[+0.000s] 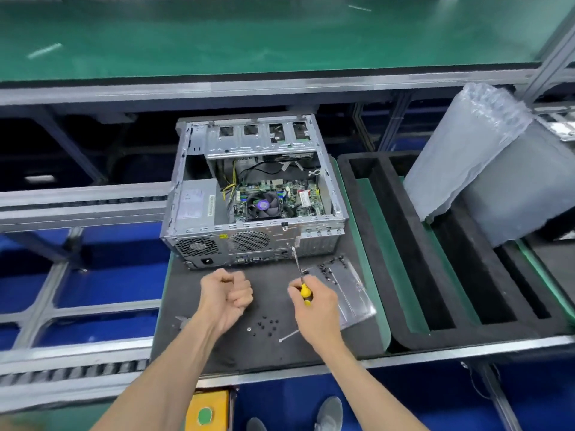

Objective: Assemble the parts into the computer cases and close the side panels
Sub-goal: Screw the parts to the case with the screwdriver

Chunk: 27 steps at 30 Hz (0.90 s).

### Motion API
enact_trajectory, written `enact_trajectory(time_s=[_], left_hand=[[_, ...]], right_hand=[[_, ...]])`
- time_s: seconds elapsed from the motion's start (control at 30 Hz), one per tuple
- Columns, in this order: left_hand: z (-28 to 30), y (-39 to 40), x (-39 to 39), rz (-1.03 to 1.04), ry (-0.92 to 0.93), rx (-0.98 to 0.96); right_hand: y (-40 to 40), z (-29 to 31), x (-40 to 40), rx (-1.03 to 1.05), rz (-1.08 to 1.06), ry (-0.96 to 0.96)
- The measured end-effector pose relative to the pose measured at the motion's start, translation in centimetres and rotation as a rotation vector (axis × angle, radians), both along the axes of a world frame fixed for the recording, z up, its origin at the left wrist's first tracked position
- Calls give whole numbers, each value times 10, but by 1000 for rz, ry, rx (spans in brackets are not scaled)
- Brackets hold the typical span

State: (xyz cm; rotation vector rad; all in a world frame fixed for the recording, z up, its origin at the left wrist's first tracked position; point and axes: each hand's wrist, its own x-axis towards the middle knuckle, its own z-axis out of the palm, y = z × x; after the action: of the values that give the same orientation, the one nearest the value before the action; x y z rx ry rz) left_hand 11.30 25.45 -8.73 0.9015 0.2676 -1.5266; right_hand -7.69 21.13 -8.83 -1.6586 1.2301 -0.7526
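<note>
On the dark surface [193, 306] lies the open computer case [249, 194], side panel off. Before it, the left hand [225, 298] has its fingers clenched on nothing visible; the right hand [314, 301] grasps a yellow-handled screwdriver [300, 273] beside loose screws [264, 326].

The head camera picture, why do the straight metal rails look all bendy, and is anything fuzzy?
Head view: the wide lens bows the grey metal rails near the edges; the open grey computer case is sharp; the bottom-left corner is blurred; the clear plastic bag shows glare.
</note>
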Motion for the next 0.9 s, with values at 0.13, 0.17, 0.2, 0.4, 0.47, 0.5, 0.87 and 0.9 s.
enact_trajectory(time_s=[0.13, 0.17, 0.2, 0.4, 0.47, 0.5, 0.87, 0.9], left_hand=[[0, 14, 10, 23, -12, -68], [0, 18, 11, -7, -56, -79], [-1, 22, 13, -34, -82, -100], [-5, 44, 22, -131, -154, -171], [-4, 47, 26, -144, -210, -146], [-5, 48, 28, -148, -236, -132], [-6, 42, 56, 216, -241, -70], [-6, 40, 59, 245, -218, -76]], right_hand=[[22, 5, 45, -32, 0, -57], [27, 6, 54, -45, 0, -66], [31, 7, 62, -48, 1, -78], [49, 13, 90, -55, -46, -106], [49, 12, 94, -47, -57, -86], [48, 12, 96, -30, -50, -74], [53, 13, 111, 3, 61, 20], [56, 13, 111, 40, 102, 7]])
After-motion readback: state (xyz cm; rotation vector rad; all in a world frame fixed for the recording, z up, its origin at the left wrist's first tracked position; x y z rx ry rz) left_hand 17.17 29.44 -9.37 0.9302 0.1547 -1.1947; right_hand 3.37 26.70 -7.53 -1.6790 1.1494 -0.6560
